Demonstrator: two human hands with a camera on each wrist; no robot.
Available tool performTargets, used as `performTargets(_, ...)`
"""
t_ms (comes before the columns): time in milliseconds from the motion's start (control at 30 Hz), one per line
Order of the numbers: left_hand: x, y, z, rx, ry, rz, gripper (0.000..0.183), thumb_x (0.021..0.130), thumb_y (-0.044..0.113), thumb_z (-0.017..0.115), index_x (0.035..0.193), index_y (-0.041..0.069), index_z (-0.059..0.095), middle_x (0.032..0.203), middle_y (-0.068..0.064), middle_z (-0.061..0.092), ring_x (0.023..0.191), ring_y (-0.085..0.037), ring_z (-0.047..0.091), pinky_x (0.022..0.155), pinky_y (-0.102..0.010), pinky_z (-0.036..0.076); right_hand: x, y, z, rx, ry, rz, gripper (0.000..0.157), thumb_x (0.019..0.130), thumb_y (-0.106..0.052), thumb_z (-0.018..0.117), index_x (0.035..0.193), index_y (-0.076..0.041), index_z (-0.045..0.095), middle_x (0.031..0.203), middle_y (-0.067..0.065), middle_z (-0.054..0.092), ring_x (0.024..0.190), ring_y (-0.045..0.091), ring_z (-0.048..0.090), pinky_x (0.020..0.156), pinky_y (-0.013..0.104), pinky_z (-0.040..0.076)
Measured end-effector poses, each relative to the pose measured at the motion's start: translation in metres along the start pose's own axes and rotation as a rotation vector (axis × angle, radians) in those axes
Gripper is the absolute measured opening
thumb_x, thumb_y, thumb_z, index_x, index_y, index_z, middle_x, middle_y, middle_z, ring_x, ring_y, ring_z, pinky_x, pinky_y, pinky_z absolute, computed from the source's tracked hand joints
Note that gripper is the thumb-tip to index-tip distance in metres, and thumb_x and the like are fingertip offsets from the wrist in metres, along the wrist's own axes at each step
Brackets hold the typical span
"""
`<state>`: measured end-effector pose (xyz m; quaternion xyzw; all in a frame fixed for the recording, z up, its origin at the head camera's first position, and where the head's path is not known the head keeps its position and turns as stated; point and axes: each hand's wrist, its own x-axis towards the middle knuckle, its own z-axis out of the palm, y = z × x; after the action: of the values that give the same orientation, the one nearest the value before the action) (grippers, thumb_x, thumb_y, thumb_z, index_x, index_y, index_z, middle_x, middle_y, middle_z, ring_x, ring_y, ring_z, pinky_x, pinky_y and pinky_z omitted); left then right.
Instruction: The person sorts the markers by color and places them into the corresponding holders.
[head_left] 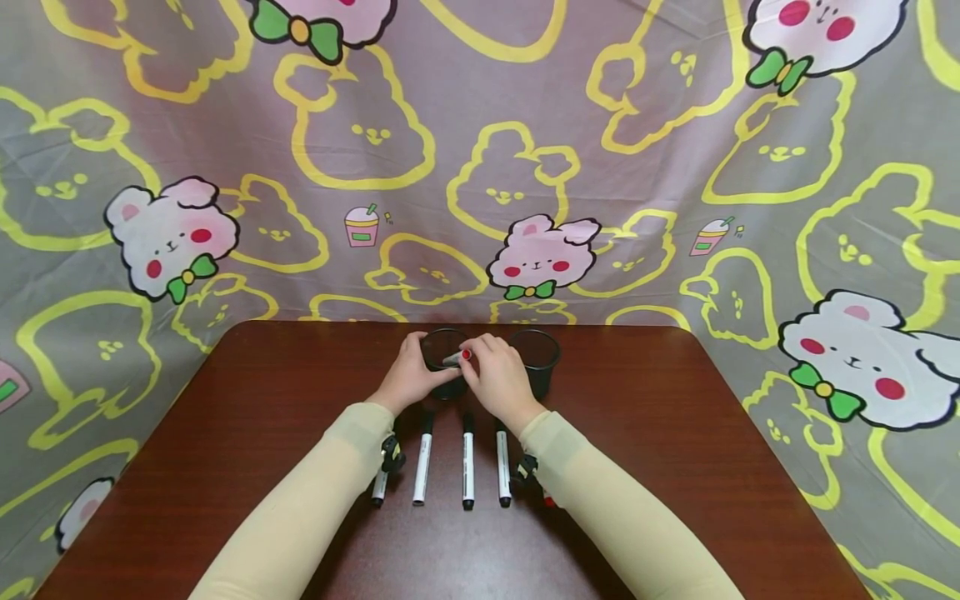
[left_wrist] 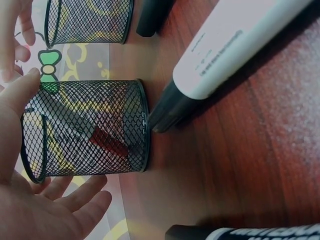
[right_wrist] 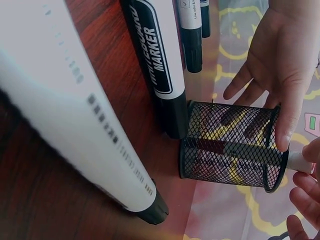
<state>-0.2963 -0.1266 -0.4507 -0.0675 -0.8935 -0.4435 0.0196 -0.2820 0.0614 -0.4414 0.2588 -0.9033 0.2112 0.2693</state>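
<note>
Currently, clasping a black wire-mesh cylindrical cup (left_wrist: 102, 159) between thumb and fingers with the left hand (head_left: 407, 377), thumb at the rim. Pinching the upper end of a slim white plastic marker with a red cap (head_left: 452, 359) in the fingertips of the right hand (head_left: 501, 379), at the cup's mouth. Slanting inside the cup, cap lowermost, seen only through diamond-patterned mesh. To the cup's right, a matching round black mesh cup (head_left: 542, 382), partly screened by the right hand. On the cup's near side, four smooth white markers with black caps (head_left: 468, 462), lying on a glossy reddish-brown wood-grain table (head_left: 652, 400); leftmost partly hidden by a pale cream sleeve (head_left: 300, 508). Nearer and rightward of the cup, mostly under the other sleeve (head_left: 607, 500), a red scrap (head_left: 550, 502), impossible to identify. Behind the cup, creased grey cartoon-printed fabric (head_left: 450, 100), cut off at the edges.
</note>
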Motion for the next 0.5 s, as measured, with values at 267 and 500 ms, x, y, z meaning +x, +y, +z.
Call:
performTargets(267,-0.0002,0.0,-0.0002,-0.005,-0.003,0.0,0.088,0.087,0.037,0.084,0.146,-0.003,0.032,0.14,-0.025,0.043,0.121,-0.038,0.058,0.106,-0.052,0.048,-0.0018,0.0011,-0.0002,-0.007,0.006,-0.014,0.024,0.096,-0.023,0.073,0.118,-0.012,0.071,0.107,0.004,0.069,0.096,0.023,0.066,0.084,0.043,0.055)
performTargets(500,0.0,-0.0001,-0.0007,-0.001,-0.004,0.0,0.088,0.087,0.037,0.084,0.146,-0.002,0.032,0.14,-0.024,0.043,0.121,-0.038,0.058,0.106,-0.052,0.048,-0.0021,0.001,-0.003,-0.004,-0.022,-0.002,0.027,0.097,-0.026,0.072,0.122,-0.013,0.07,0.109,0.003,0.069,0.098,0.022,0.065,0.087,0.043,0.055)
